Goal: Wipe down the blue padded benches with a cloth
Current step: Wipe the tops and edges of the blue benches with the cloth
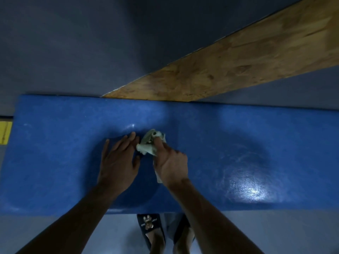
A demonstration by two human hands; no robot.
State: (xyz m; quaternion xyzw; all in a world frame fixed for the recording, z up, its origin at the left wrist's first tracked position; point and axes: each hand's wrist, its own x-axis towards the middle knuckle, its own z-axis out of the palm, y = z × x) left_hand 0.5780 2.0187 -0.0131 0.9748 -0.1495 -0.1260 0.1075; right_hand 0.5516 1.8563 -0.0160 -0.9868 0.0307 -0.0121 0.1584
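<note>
A blue padded bench point(238, 140) stretches across the view below me, its surface shiny at the right. My right hand point(170, 164) grips a crumpled pale green-white cloth point(149, 143) and presses it onto the middle of the bench; a strip of cloth hangs out under the palm. My left hand point(119, 158) lies flat on the bench just left of the cloth, fingers straight, fingertips almost touching it.
A slanted wooden board point(229, 61) rises from behind the bench toward the upper right against a dark blue wall point(73, 43). My feet in black slippers point(150, 228) stand on the grey floor at the bench's near edge. A yellow object point(5, 132) sits at far left.
</note>
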